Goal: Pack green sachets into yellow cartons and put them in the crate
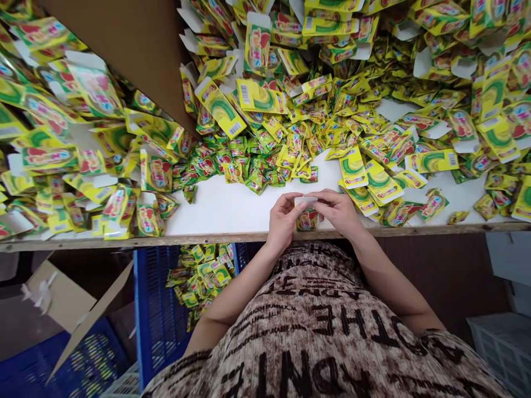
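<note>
Between my hands, at the table's front edge, is a small yellow candy box point(307, 220) with a white flap at its top. My left hand point(286, 216) grips the box's left side, thumb on the flap. From the other side, my right hand point(338, 211) pinches the flap's right end with thumb and fingers. Just beyond them lies a loose green candy sachet point(309, 174). Behind it are heaps of green sachets point(238, 150) and yellow sachets point(298, 149). Several flat yellow boxes point(369, 185) lie right of my right hand.
Many boxes with raised flaps point(155, 171) cover the table's left part, beside a brown cardboard panel point(124, 50). Below the wooden edge point(224, 239) stands a blue crate point(160, 309) holding yellow boxes. An open carton point(66, 298) sits at the lower left, a grey crate point(501, 337) lower right.
</note>
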Demonstrator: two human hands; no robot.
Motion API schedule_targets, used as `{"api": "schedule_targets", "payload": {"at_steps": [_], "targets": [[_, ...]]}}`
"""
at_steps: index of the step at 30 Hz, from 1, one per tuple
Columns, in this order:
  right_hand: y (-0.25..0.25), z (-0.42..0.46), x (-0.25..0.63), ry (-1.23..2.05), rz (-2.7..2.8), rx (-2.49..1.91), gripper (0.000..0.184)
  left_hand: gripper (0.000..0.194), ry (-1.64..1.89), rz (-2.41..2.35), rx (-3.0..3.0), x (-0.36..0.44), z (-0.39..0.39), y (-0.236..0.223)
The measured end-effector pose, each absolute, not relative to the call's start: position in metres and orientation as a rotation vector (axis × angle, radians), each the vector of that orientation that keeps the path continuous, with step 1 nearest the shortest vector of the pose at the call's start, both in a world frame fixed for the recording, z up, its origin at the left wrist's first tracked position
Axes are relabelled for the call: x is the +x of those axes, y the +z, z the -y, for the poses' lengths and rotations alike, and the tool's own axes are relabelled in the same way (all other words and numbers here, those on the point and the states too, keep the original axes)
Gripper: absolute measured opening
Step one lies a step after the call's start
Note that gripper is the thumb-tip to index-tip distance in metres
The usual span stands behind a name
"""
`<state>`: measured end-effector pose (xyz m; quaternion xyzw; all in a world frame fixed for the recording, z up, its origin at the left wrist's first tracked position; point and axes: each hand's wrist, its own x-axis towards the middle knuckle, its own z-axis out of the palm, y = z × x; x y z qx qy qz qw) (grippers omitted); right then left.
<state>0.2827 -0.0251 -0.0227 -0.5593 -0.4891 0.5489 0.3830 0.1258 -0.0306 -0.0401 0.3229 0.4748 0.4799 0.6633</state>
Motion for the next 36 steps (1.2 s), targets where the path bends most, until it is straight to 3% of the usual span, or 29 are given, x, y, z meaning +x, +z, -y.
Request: {"api": "schedule_targets", "payload": {"at_steps": [10, 14, 23, 28, 36], "targets": [[-0.031, 0.021, 0.275, 1.480, 0.962, -1.404, 0.031, 0.032, 1.081, -1.176, 0.868, 0.114, 0.018, -0.048], [-0.029, 0.023, 0.276, 1.449, 1.029, -1.379, 0.027, 0.024, 1.035, -1.112, 1.004, 0.106, 0.013, -0.050], [-0.026, 0.031, 0.281, 1.253, 1.310, -1.327, 0.018, 0.017, 1.007, -1.028, 1.285, 0.090, 0.012, -0.045], [-0.035, 0.047, 0.271, 0.898, 1.614, -1.361, 0.016, 0.022, 0.990, -1.007, 1.498, 0.080, 0.021, -0.050], [-0.045, 0.094, 0.288, 0.585, 1.781, -1.700, 0.043, 0.029, 0.934, -1.007, 1.589, 0.091, 0.027, -0.049]]}}
